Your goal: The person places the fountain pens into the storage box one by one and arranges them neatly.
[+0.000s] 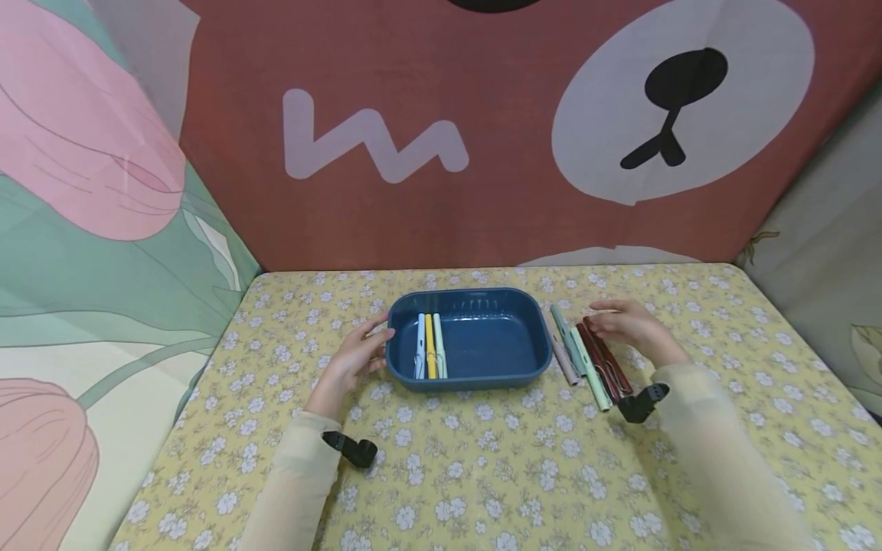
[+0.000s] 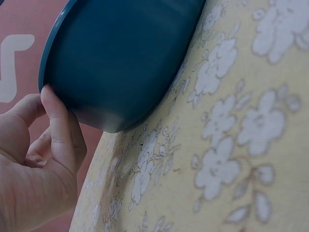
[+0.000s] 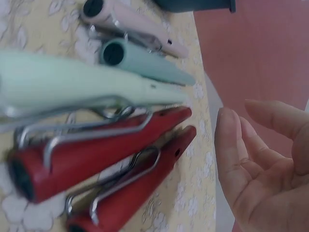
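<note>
A dark blue rectangular tray [image 1: 492, 383] stands on the table, and my left hand [image 1: 353, 360] holds its left end with the thumb at the rim. In the left wrist view, the fingers [image 2: 58, 125] meet the tray's wall [image 2: 120, 63]. Inside, at the left, a light blue pen [image 1: 419, 344], a yellow pen [image 1: 430, 344] and a pale green pen [image 1: 439, 344] lie side by side. My right hand [image 1: 637, 330] hovers by the far ends of two dark red pens [image 3: 106, 150], fingers loosely bent. The right wrist view shows nothing between its fingers [image 3: 229, 145].
Right of the tray lie a pink pen [image 1: 566, 360], a teal pen [image 1: 566, 333] and a mint green pen [image 1: 592, 371], beside the red ones. A yellow floral cloth [image 1: 448, 482] covers the table. Behind it hangs a reddish-brown printed backdrop [image 1: 413, 222].
</note>
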A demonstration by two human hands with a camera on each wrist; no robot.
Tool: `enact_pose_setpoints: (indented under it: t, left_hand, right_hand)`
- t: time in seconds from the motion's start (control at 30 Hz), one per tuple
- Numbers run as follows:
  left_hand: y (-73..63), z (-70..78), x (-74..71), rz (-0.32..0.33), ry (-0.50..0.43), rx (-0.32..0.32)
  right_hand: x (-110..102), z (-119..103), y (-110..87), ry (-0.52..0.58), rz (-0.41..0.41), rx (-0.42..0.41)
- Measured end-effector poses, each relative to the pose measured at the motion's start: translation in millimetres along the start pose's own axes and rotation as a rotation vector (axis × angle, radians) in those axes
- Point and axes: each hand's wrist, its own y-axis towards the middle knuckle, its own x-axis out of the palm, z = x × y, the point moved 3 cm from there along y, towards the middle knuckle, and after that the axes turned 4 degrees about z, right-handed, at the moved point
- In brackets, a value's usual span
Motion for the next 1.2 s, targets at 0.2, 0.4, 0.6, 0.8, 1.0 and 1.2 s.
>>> enact_pose_setpoints:
  t: [0.2, 0.4, 0.6, 0.8, 1.0, 1.2]
  left_hand:
    - [0.5, -0.6, 0.1, 0.008, 0.008, 0.006]
    - [0.9, -1.0, 0.2, 0.008, 0.002, 0.015]
    - [1.1, -1.3, -0.1, 0.004, -0.008, 0.015]
    - [1.7, -1.7, -0.5, 0.007, 0.0, 0.014]
    - [0.4, -0.9, -0.3, 0.006, -0.014, 0.006]
    - [0.4, -0.9, -0.9, 0.009, -0.015, 0.001]
  right_hand:
    - [-5.1, 8.2, -3.1, -0.031, 0.009, 0.029]
    - [-9.0, 15.0, -7.8, -0.033, -0.008, 0.03]
    - [-12.1, 22.5, -7.7, -0.082, -0.002, 0.03]
    - [-11.0, 28.4, -6.3, -0.127, -0.008, 0.012]
    - [-9.4, 28.7, -7.6, -0.108, -0.001, 0.043]
    - [-7.7, 26.9, -9.0, -0.147, 0.0, 0.051]
